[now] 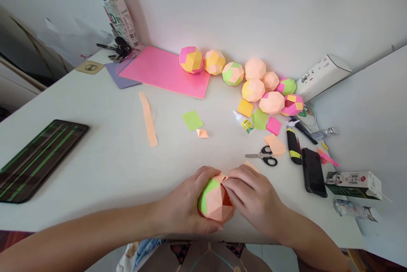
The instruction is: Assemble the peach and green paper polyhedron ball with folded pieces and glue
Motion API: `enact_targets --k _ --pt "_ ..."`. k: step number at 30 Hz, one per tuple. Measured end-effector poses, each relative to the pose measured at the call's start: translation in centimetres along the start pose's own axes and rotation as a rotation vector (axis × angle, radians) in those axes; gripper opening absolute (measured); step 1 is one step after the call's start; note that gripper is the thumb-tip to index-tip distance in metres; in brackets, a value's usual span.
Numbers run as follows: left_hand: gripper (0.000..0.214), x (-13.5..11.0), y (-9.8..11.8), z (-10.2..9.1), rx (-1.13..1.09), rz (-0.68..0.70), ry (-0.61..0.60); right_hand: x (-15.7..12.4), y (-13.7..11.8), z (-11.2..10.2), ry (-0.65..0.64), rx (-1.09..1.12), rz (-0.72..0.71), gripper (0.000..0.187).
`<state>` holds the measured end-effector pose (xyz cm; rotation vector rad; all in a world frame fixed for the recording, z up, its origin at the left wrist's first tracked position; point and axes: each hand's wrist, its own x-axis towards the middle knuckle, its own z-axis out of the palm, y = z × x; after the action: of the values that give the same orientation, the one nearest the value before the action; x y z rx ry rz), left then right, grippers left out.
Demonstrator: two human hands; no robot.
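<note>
Near the table's front edge, my left hand (186,206) wraps around a faceted paper ball (216,204) in peach and light green. A dark opening shows on the ball's right side. At the upper rim of that opening, my right hand (259,198) has its fingers pinched together on the paper; its fingertips partly hide the spot. Just beyond the right hand, a peach paper scrap (251,166) pokes out. Small scissors (267,155) lie past it, beside peach paper pieces (276,145). A small folded peach piece (202,133) and a green paper square (192,120) lie farther off.
Several finished paper balls (253,90) line the wall. A glue tube (244,122), box cutter (294,146), phone (313,172) and milk carton (354,184) stand or lie at right. Leftward are a peach strip (148,119), pink sheet (165,73), tablet (41,159) and bottle (117,11).
</note>
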<state>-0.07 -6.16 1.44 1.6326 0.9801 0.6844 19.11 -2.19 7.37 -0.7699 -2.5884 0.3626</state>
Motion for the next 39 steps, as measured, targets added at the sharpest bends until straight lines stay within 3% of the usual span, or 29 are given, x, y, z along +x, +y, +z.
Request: enact_targets --k 27,39 --pt "0.078 -0.09 0.24 0.17 -0.011 -0.016 0.011 -0.19 -0.22 0.41 0.071 -0.077 -0.050 0.024" --pt "0.079 -0.07 0.44 0.18 -0.010 -0.036 0.011 -0.37 -0.46 0.83 0.046 -0.126 -0.087 0.027"
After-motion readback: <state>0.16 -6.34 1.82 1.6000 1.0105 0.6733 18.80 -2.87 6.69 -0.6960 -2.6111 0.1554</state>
